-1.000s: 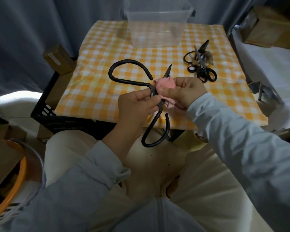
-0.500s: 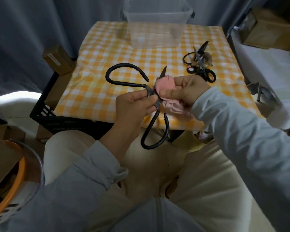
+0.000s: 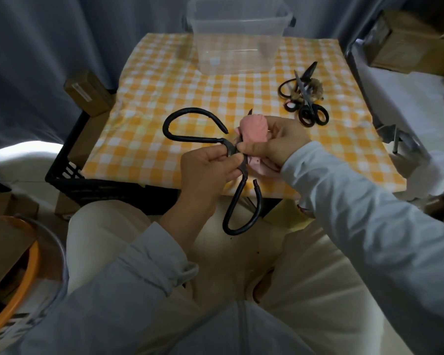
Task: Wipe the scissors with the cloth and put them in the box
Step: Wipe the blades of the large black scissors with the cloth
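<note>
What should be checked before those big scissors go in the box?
1. Left hand grips scissors at the pivot: ok.
2. Right hand holds cloth round the blades: ok.
3. Blades clean: cannot tell, cloth covers most of them.
4. Cloth off the blades: not ok.
5. Box open, no lid on: ok.

The large black scissors [image 3: 230, 150] are gripped at the pivot by the left hand [image 3: 208, 170], with the handles spread toward 10 and 6 o'clock. The blades are largely enclosed in the pink cloth [image 3: 253, 128], which is held by the right hand [image 3: 280, 142]. The clear box [image 3: 237, 42] is stood on the checked worktop [image 3: 164, 103] at 12 o'clock. The smaller scissors [image 3: 305, 96] are piled at 2 o'clock.
</note>
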The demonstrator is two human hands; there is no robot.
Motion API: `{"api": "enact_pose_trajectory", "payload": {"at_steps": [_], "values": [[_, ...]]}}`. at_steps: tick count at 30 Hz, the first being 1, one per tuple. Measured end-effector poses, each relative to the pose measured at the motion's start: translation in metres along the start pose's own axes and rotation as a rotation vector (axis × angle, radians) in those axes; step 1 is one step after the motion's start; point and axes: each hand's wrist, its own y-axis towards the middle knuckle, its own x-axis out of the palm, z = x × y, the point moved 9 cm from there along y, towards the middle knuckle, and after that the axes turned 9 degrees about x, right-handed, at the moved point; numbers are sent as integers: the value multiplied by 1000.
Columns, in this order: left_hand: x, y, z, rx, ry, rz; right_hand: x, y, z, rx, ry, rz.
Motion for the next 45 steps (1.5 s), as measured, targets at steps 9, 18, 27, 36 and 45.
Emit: {"api": "enact_pose_trajectory", "payload": {"at_steps": [9, 18, 27, 36, 45], "values": [[1, -1, 0, 34, 63, -13, -11, 11, 33, 242, 460, 184], [-6, 0, -7, -34, -16, 0, 5, 4, 24, 291, 385, -137], [-3, -2, -5, 92, 120, -22, 8, 3, 23, 82, 340, 106], [-1, 1, 0, 97, 65, 0, 4, 11, 14, 58, 259, 84], [8, -4, 2, 186, 102, -23, -1, 13, 21, 85, 333, 233]]}}
